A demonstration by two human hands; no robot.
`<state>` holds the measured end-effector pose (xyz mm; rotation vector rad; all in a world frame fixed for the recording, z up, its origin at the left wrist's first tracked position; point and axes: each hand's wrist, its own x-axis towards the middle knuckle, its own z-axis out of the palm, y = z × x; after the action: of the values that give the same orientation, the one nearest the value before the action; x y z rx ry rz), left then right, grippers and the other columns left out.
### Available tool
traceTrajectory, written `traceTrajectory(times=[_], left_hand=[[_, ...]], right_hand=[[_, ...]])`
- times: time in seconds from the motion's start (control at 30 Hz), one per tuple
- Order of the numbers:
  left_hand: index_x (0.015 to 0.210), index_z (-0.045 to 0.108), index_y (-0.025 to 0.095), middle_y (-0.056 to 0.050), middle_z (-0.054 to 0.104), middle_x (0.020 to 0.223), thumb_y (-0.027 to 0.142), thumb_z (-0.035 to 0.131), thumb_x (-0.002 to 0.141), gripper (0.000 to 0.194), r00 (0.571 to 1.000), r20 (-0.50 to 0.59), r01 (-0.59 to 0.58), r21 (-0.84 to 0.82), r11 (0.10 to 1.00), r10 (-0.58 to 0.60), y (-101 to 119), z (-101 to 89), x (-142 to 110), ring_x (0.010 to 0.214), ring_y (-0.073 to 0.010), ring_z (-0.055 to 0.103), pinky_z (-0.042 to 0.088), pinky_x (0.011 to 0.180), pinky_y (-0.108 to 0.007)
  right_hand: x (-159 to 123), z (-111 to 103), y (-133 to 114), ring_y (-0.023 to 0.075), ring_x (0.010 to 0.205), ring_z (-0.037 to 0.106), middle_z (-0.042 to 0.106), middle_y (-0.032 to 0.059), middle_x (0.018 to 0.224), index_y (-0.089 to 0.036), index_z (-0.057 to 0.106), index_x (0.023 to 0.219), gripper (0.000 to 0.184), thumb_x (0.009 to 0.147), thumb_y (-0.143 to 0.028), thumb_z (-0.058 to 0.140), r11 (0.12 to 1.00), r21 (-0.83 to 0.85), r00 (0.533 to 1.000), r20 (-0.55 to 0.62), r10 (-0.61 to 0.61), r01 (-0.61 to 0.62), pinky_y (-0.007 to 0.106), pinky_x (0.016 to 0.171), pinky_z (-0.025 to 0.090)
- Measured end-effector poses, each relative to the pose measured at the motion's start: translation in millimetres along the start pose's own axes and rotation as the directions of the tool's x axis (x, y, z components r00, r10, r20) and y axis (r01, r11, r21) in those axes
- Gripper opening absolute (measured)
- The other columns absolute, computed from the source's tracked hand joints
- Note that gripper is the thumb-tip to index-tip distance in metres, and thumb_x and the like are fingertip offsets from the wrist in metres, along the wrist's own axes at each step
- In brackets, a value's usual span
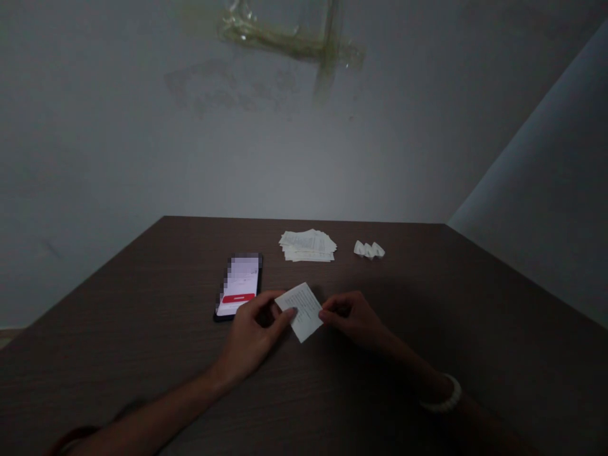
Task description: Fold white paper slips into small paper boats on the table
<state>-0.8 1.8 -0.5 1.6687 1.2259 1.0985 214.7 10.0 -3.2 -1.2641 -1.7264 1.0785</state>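
Observation:
A small square of white printed paper [304, 310] is held between my two hands above the table, turned so that one corner points toward me. My left hand [254, 332] grips its left side, with the thumb on the printed face and the fingers behind. On the right corner, my right hand [354, 316] pinches the paper between thumb and fingertips. Just beyond my left hand lies a phone [240, 282] with its screen lit and a red bar near the bottom; the hand covers its lower right corner.
A loose stack of printed paper pieces [308, 246] lies toward the back of the dark brown table [156, 304]. To its right sit several small folded white paper pieces [369, 249] in a row. Behind the table rises a grey wall [304, 158] with peeling tape.

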Motion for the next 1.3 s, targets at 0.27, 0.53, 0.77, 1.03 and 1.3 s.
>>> traceTrajectory(times=[0.27,0.53,0.77,1.03,1.3], left_hand=[[0.098,0.068,0.017,-0.001,0.068,0.075,0.033,0.063,0.081,0.024,0.984,-0.114,-0.122,0.128,0.984,0.137,-2.3,-0.4,-3.9,0.066,-0.0149,0.061,0.050,0.061,-0.026],[0.080,0.069,0.017,-0.002,0.068,0.072,0.023,0.059,0.083,0.012,0.989,0.122,-0.118,0.274,0.955,0.087,-4.5,1.1,0.8,0.066,-0.0156,0.062,0.048,0.061,-0.027],[0.099,0.068,0.019,-0.007,0.062,0.094,0.028,0.058,0.087,0.019,0.856,0.390,-0.509,0.530,0.678,0.339,-9.8,-0.6,-7.5,0.091,-0.0241,0.055,0.047,0.078,-0.038],[0.106,0.066,0.019,-0.008,0.055,0.097,0.036,0.059,0.085,0.028,0.848,0.425,-0.526,0.602,0.601,0.316,-2.9,-3.0,-8.5,0.091,-0.0248,0.051,0.047,0.079,-0.040],[0.107,0.066,0.019,-0.008,0.054,0.096,0.037,0.059,0.085,0.029,0.863,0.419,-0.501,0.628,0.595,0.284,-0.4,-3.3,-10.5,0.091,-0.0254,0.050,0.046,0.078,-0.040]], right_hand=[[-1.8,-13.5,3.7,0.0105,0.060,0.056,0.066,-0.0003,0.067,-0.014,0.071,0.078,0.012,0.080,-0.021,0.062,0.990,-0.109,0.972,0.227,-0.065,0.092,0.020,0.057,0.040],[-0.5,-11.8,6.7,0.0102,0.056,0.052,0.059,-0.0006,0.062,-0.015,0.067,0.072,0.013,0.081,-0.022,0.061,0.842,-0.464,0.961,0.160,-0.224,0.274,0.022,0.056,0.036],[3.8,-17.2,19.7,0.0132,0.068,0.053,0.059,0.0005,0.070,-0.017,0.064,0.077,0.007,0.082,-0.022,0.061,0.685,-0.634,0.929,0.170,-0.328,0.358,0.024,0.064,0.037],[2.9,-19.0,17.6,0.0134,0.068,0.054,0.058,0.0004,0.071,-0.017,0.062,0.078,0.009,0.083,-0.024,0.060,0.656,-0.672,0.933,0.167,-0.317,0.343,0.025,0.063,0.037],[0.0,-14.5,15.4,0.0181,0.089,0.053,0.062,0.0050,0.094,-0.020,0.066,0.093,0.011,0.086,-0.020,0.058,0.579,-0.676,0.878,0.232,-0.419,0.456,0.029,0.076,0.041]])
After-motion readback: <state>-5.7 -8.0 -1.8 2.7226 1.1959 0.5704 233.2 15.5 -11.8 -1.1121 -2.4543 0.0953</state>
